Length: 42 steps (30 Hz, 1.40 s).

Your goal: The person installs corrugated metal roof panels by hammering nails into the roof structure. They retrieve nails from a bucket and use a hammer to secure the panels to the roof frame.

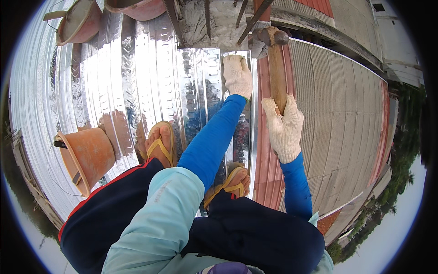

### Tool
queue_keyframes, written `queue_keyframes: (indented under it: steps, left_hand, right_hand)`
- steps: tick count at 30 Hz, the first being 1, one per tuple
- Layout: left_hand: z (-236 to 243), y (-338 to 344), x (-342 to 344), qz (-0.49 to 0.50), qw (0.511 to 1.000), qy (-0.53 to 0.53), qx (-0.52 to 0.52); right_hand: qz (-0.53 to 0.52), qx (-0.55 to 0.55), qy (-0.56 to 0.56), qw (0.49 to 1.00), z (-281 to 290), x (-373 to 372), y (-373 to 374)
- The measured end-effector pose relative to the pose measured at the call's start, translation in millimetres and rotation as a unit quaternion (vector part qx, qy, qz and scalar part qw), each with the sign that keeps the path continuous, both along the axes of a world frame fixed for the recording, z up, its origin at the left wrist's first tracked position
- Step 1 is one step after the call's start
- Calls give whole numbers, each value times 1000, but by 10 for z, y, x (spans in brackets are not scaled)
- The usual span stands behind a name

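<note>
My right hand (pixel 285 130), in a cream knitted glove, grips the wooden handle of a hammer (pixel 277 75). The hammer points away from me, its dark head at the far end by a reddish post. My left hand (pixel 237 76), gloved alike, is closed with its fingers curled down at the far end of the shiny corrugated metal decking (pixel 157 82), near its right edge. What lies under those fingers is hidden. Just beyond the left hand is a rough grey concrete surface (pixel 196 23) with steel bars (pixel 207 20) standing up from it.
An orange bucket (pixel 93 153) lies tipped over on the decking at left. Two more buckets, one pinkish (pixel 84 27) and one red (pixel 141 10), stand at the far left. My sandalled feet rest on the decking. Beyond its right edge lie lower roofs (pixel 337 114).
</note>
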<state>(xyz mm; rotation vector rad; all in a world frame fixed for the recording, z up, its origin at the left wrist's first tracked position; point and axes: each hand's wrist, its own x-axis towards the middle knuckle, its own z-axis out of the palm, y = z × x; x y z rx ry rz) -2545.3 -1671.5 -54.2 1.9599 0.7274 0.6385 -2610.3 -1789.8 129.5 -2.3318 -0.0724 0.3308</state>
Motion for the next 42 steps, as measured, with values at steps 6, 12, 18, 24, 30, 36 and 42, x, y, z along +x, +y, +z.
queue_keyframes:
  steps: [6,12,18,24,30,36,42]
  left_hand:
    - [-12,140,13,-44,998,-41,28]
    - [60,322,48,-122,988,17,94]
    - [186,469,2,-165,979,53,108]
    - [211,536,91,-214,967,98,101]
    - [410,455,22,-222,965,118,74]
    - [249,574,9,-234,963,55,119]
    - [217,712,-20,-298,941,39,158]
  right_hand:
    - [-66,88,42,993,-96,-56,-127]
    - [-122,75,134,981,-591,-402,-226]
    - [-135,110,107,979,-582,-443,-295]
    - [-163,143,115,969,-667,-537,-301]
    - [-176,116,132,969,-788,-509,-347]
    - [-191,146,192,952,-626,-505,-241]
    - [-207,158,185,948,-655,-537,-279]
